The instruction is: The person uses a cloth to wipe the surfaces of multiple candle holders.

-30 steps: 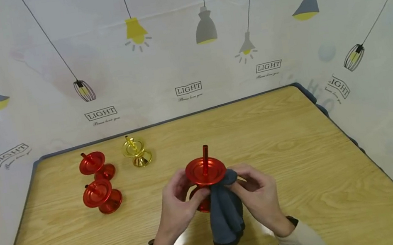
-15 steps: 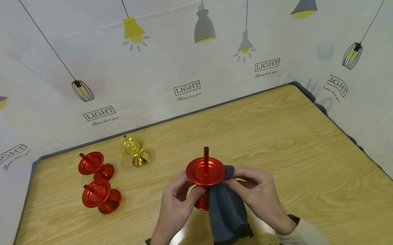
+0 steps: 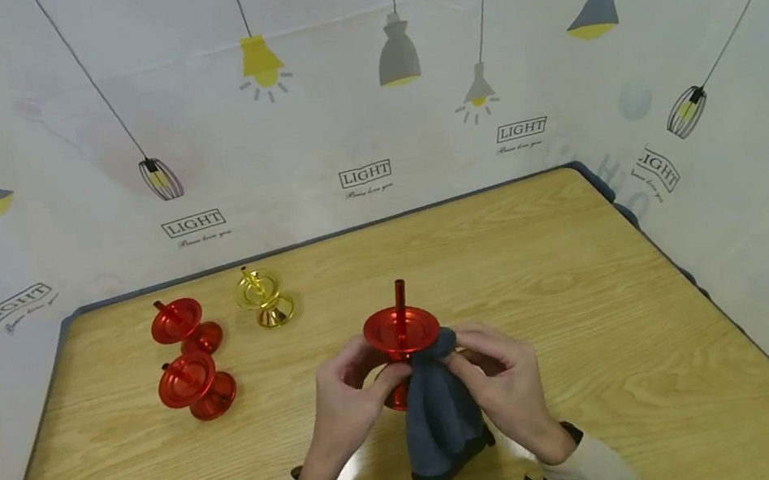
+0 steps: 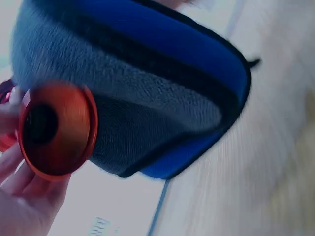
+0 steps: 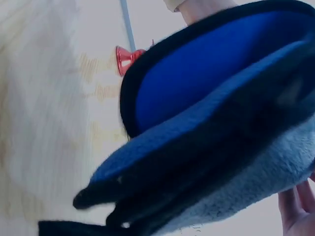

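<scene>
Between the two hands, raised over the table, is a shiny red candle holder [image 3: 400, 329] with a dish and a thin upright stem. My left hand [image 3: 350, 405] grips it below the dish, thumb in front. Its hollow round base [image 4: 59, 130] faces the left wrist camera. My right hand [image 3: 507, 387] pinches a grey-blue cloth [image 3: 443, 420] against the holder's right side, just under the dish. The cloth hangs down in folds, showing a dark edge and a bright blue underside in both wrist views. It hides part of the holder's lower half.
Two more red candle holders [image 3: 186, 383] stand at the left of the wooden table [image 3: 627, 337], one behind the other. A gold candle holder [image 3: 263, 298] stands near them, towards the back. A white printed wall sheet [image 3: 311, 135] rises behind the table.
Both hands stay at about the same place with the red candle holder. The cloth shifts and its folds swing slightly, and the holder tilts a little.
</scene>
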`<action>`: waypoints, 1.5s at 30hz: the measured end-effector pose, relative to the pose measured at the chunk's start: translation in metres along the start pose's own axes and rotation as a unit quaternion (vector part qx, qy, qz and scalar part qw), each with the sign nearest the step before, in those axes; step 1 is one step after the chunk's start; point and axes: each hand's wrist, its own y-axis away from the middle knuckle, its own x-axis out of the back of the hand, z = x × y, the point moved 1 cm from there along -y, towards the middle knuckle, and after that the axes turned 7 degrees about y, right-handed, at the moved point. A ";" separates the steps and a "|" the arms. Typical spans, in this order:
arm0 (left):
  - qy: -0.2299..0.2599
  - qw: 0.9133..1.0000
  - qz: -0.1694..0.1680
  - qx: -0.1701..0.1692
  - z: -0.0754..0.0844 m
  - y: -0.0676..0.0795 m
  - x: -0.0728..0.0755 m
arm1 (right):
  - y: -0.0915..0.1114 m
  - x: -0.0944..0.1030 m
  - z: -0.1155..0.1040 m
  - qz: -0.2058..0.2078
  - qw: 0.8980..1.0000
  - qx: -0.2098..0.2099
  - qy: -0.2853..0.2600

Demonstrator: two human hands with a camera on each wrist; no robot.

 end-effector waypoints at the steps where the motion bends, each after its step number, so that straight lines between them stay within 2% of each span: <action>1: 0.015 1.000 -0.009 0.007 0.000 0.000 0.001 | -0.001 0.000 0.000 -0.004 1.000 0.005 0.003; 5: 0.053 0.997 -0.050 0.025 0.000 -0.002 0.006 | -0.004 0.002 -0.002 -0.018 1.000 -0.009 0.017; 9: 0.065 0.992 -0.073 0.076 0.002 -0.004 0.009 | -0.005 0.003 -0.003 -0.023 0.998 -0.055 0.011; 12: 0.050 0.992 -0.056 0.102 0.005 -0.005 0.009 | -0.005 0.003 -0.003 -0.018 0.997 -0.074 0.005; 14: 0.037 0.994 -0.034 0.096 0.007 -0.006 0.007 | -0.005 0.002 -0.003 -0.009 0.997 -0.077 0.000; 18: -0.006 0.999 -0.002 0.051 0.010 -0.006 -0.002 | -0.005 0.001 -0.001 0.018 0.997 -0.073 -0.015; 21: -0.027 0.998 0.005 0.053 0.012 -0.007 -0.006 | -0.004 0.000 0.000 0.032 0.997 -0.066 -0.019; 24: -0.024 0.997 -0.001 0.067 0.014 -0.008 -0.005 | -0.002 0.000 0.000 0.038 0.997 -0.065 -0.011; 30: 0.040 0.995 -0.051 0.071 0.008 -0.007 0.003 | 0.000 0.001 0.000 0.029 0.996 -0.086 -0.018; 34: 0.109 0.986 -0.085 0.097 0.003 -0.007 0.009 | 0.000 0.002 0.000 0.013 0.994 -0.105 -0.034; 37: 0.138 0.978 -0.102 0.120 0.001 -0.006 0.012 | 0.001 0.002 0.000 0.003 0.991 -0.123 -0.049; 39: 0.137 0.977 -0.097 0.130 0.000 -0.005 0.013 | 0.001 0.002 0.000 0.000 0.990 -0.131 -0.058; 40: 0.129 0.979 -0.088 0.128 0.000 -0.004 0.013 | 0.001 0.001 0.000 0.001 0.990 -0.131 -0.060; 45: 0.052 0.996 -0.020 0.066 0.001 -0.002 0.004 | 0.001 0.001 0.002 0.021 0.992 -0.112 -0.051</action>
